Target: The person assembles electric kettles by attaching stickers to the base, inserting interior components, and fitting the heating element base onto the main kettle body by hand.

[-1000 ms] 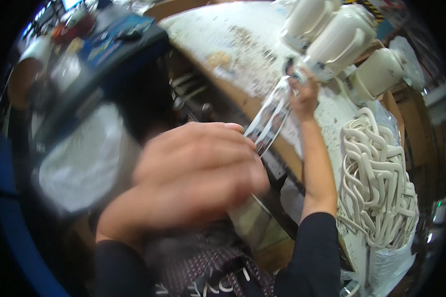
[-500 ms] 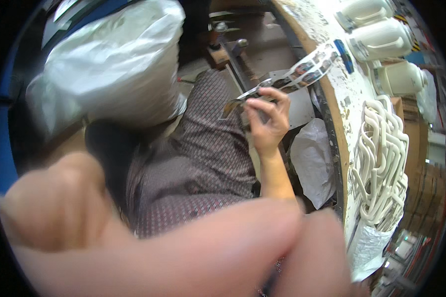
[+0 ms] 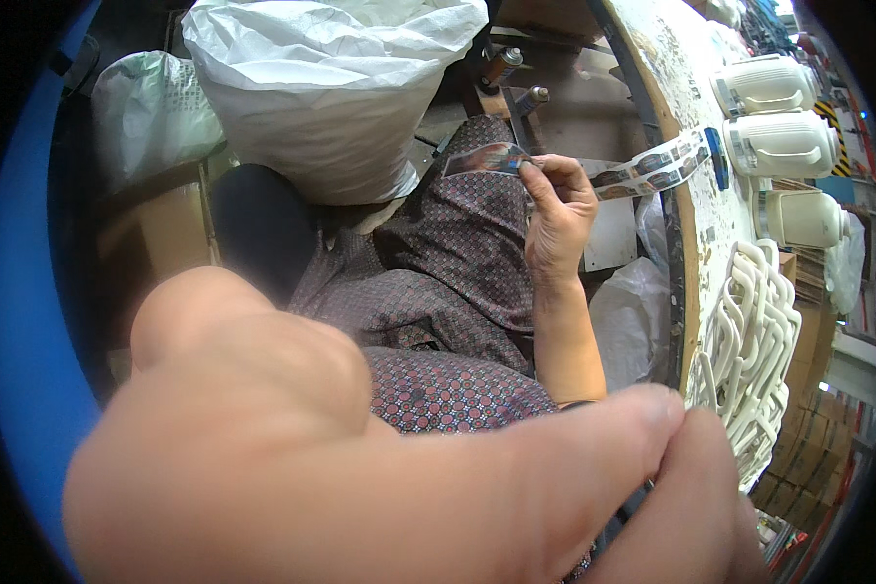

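Note:
My right hand is over my lap and pinches a long strip of small printed labels. The strip runs from my fingers up to the edge of the worktable. Its free end sticks out to the left of my thumb. My left hand is very close to the camera, blurred, and fills the lower part of the view. Its fingers seem bunched at the right, and I cannot see anything in them. My lap is covered by dark red patterned cloth.
Three white plastic jugs stand on the table at the right, with a heap of white handles below them. A big white sack stands beyond my knees. A smaller bag and a cardboard box are at the left.
My right hand came down from the table edge to my lap, drawing the label strip with it. My left hand moved nearer the camera and now covers the lower view.

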Tool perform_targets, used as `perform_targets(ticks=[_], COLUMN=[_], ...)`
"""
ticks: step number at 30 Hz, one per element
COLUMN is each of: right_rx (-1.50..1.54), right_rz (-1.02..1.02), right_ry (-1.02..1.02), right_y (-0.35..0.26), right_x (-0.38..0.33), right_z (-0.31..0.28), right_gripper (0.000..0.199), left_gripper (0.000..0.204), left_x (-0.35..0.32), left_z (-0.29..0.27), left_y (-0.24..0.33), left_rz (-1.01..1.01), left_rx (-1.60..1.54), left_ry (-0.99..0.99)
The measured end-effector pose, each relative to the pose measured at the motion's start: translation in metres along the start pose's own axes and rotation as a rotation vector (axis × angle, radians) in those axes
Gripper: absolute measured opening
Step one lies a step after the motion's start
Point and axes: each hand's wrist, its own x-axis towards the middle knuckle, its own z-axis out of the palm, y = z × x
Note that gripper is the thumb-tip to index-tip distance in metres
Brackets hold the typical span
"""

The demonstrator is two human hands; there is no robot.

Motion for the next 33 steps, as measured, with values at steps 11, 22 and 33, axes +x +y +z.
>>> perform_targets(ticks=[11,22,33], right_rx=[0.052,-0.358,-0.313], right_rz=[0.124,0.123,0.192], right_ry=[-0.004,-0.027,-0.162], right_y=[0.023,0.033,0.050], right_x=[0.000,-0.003,0.016], right_z=[-0.005,0.000,-0.019], right_gripper=[0.014,0.012,0.014], left_gripper=[0.034,0.044,0.024], left_x=[-0.006,-0.028,-0.389], left_z=[-0.023,-0.020,0.028], left_y=[-0.004,-0.060,-0.141], left_rz=[0.013,-0.015,-1.465], left_rx=[0.011,0.243,0.890], left_ry=[-0.008,0.435,0.461])
